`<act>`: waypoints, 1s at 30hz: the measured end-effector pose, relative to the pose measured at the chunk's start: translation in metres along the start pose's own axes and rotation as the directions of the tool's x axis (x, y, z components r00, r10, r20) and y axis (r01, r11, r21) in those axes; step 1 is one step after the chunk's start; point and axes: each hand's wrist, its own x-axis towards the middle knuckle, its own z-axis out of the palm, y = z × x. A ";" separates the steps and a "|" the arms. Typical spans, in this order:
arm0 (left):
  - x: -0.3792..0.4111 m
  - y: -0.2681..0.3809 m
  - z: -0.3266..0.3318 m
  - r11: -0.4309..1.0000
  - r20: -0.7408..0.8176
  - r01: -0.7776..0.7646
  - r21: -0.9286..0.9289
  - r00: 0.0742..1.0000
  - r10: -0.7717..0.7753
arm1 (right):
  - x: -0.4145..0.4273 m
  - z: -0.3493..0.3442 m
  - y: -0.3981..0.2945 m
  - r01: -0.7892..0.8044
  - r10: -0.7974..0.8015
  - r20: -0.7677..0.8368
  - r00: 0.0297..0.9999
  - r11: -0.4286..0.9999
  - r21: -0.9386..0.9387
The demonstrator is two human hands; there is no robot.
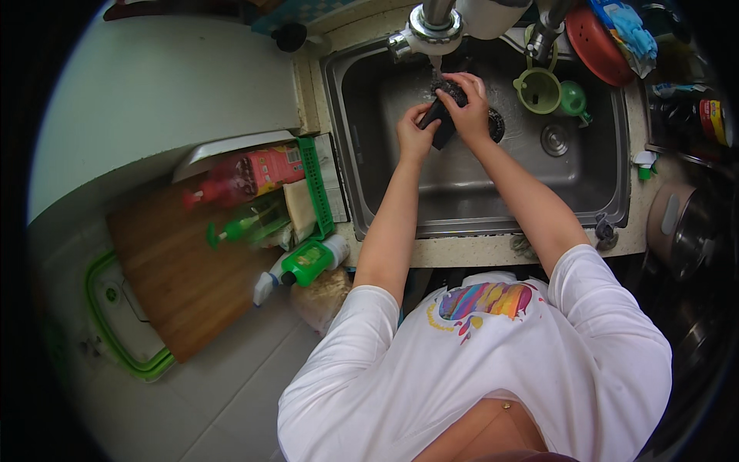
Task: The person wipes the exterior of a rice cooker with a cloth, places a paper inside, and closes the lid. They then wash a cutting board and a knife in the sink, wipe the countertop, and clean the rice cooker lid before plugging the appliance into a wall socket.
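Over the stainless-steel sink point(491, 193), both my hands grip a dark object point(444, 131), black and block-like; its exact kind cannot be made out. My left hand point(417, 134) pinches its left, near side. My right hand point(472, 110) has its fingers over the upper right part. From the chrome faucet point(436, 32), a thin stream of water point(436, 64) falls onto the far end, which looks wet. Beside my right wrist is a dark round drain point(496, 125), partly hidden by that wrist.
A pale green strainer cup point(538, 92), a green plastic container point(573, 98) and a round metal drain fitting point(555, 140) are in the sink's right side. A red basin point(594, 46) leans behind. Left stand a green basket point(314, 187) and several bottles, including a green one point(309, 263).
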 end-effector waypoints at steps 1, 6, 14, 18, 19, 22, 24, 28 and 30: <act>0.000 -0.004 0.003 0.997 -0.003 -0.019 0.069 1.000 0.019 | -0.001 -0.001 0.004 0.153 -0.144 0.115 0.983 0.985 -0.075; 0.009 -0.031 0.021 0.992 -0.127 -0.128 -0.019 0.984 0.124 | 0.011 -0.024 0.027 0.433 -0.351 0.341 0.872 0.878 -0.205; 0.038 -0.026 0.021 0.934 -0.128 -0.260 0.243 0.946 0.297 | -0.016 0.008 0.025 0.417 -0.339 0.274 0.900 0.853 -0.313; 0.029 -0.007 0.017 0.991 0.000 -0.091 0.098 0.996 0.092 | 0.020 -0.023 0.043 0.402 -0.348 0.201 0.916 0.777 -0.484; 0.025 0.001 0.017 0.990 0.032 -0.042 0.135 0.999 0.038 | 0.022 -0.025 0.041 0.303 -0.297 0.100 0.950 0.786 -0.538; 0.025 -0.024 0.018 0.956 -0.045 -0.165 0.244 0.982 0.181 | -0.009 0.005 0.018 0.218 -0.185 0.118 0.976 0.883 -0.416; 0.022 -0.018 0.015 0.929 -0.119 -0.159 0.334 0.971 0.209 | -0.023 0.013 0.019 0.365 -0.279 0.302 0.912 0.887 -0.282; 0.001 0.016 -0.009 0.993 -0.046 -0.089 0.080 0.995 0.093 | 0.019 -0.006 0.036 0.418 -0.331 0.285 0.900 0.841 -0.344; -0.005 0.011 -0.022 0.969 -0.012 -0.127 0.210 0.991 0.133 | 0.036 -0.015 0.046 0.282 -0.248 0.134 0.959 0.843 -0.458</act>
